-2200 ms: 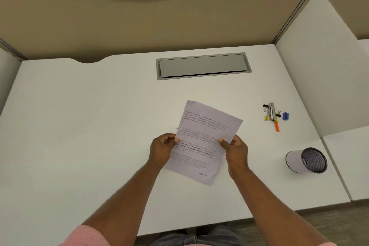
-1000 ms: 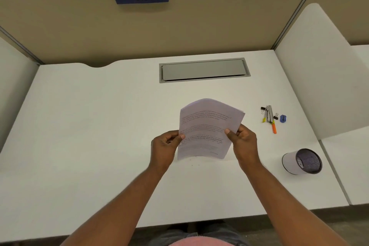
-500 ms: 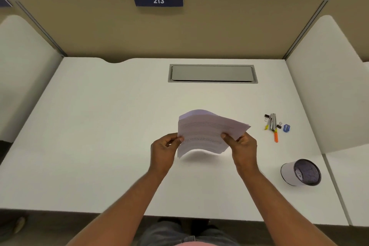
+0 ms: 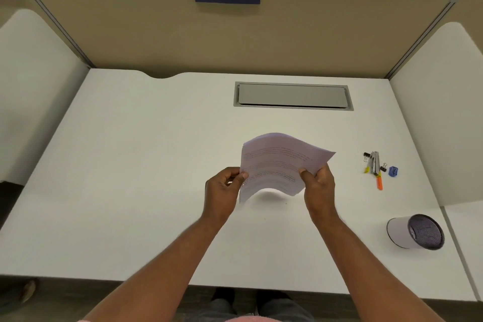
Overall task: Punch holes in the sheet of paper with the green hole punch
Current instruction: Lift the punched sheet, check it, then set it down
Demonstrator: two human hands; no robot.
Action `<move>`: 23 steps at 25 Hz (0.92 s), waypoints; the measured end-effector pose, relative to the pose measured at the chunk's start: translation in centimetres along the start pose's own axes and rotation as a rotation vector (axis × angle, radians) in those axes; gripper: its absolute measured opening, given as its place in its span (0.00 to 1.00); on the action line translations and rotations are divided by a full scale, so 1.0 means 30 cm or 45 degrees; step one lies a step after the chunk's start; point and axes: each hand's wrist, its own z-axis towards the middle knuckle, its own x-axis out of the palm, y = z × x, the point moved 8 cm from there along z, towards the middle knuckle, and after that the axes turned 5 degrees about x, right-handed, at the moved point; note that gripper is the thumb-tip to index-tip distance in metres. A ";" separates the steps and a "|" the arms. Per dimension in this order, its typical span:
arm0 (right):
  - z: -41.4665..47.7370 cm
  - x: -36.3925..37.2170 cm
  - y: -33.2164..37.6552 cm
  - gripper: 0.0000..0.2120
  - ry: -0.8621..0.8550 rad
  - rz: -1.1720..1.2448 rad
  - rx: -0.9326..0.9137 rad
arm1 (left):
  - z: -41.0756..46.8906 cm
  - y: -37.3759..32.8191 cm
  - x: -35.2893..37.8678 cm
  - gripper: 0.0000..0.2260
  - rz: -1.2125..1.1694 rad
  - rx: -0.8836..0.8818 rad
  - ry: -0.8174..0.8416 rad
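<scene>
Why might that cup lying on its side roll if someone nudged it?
The cup probably rolls easily: it rests on its round wall on the smooth desk. It seems to widen toward the mouth, so it may curve. It looks light.

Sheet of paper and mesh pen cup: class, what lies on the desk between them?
In the head view, only bare desk lies between sheet and cup.

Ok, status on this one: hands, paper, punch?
Left hand and right hand pinch the sheet of paper, bowed, above the desk. No green hole punch in view. Nothing obstructing.
</scene>
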 end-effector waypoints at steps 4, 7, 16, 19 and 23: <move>0.011 0.081 0.018 0.14 -0.006 -0.015 -0.042 | 0.043 -0.007 -0.080 0.05 0.020 0.075 0.013; 0.009 0.124 -0.022 0.12 -0.008 -0.061 0.017 | 0.067 0.047 -0.115 0.07 0.126 0.013 0.065; 0.033 0.173 -0.049 0.18 -0.031 -0.221 0.056 | 0.138 0.123 -0.167 0.08 0.247 -0.010 0.036; 0.059 0.226 -0.012 0.14 -0.035 -0.197 0.022 | 0.179 0.085 -0.220 0.07 0.182 0.037 -0.050; 0.101 0.347 0.020 0.09 0.003 -0.194 0.008 | 0.237 0.056 -0.335 0.05 0.150 0.077 -0.216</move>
